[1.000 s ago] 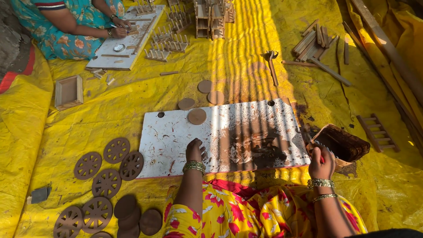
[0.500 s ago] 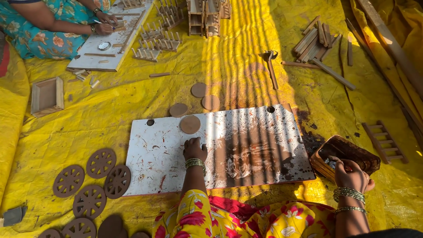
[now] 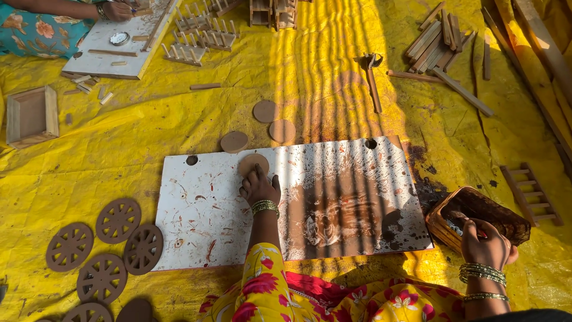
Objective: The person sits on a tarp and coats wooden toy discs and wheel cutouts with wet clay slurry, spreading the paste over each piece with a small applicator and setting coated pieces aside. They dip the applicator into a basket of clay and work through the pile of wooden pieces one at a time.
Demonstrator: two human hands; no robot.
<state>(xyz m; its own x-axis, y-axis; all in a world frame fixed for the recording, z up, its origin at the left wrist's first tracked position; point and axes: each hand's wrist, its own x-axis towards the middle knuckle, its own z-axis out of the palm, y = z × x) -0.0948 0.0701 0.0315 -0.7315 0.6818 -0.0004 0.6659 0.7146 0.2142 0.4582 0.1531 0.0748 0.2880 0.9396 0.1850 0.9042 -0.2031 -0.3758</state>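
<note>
Four plain discs (image 3: 253,163), six spoked wheels (image 3: 118,220)

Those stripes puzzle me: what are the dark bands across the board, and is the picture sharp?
Head view: hard sunlight falls through slats, striping the white board and yellow sheet with shadow; left hand and wooden disc are sharp; the basket by the right hand sits dark.

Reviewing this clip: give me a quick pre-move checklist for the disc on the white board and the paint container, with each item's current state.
1. Left hand touching the plain disc: ok.
2. Disc lying flat on the white board: ok.
3. Right hand at the brown container: ok.
4. Right hand holding a tool: cannot tell, fingers hide it.
5. Spoked wheels clear of the board: ok.
6. Other person's hand away from this board: ok.
</note>
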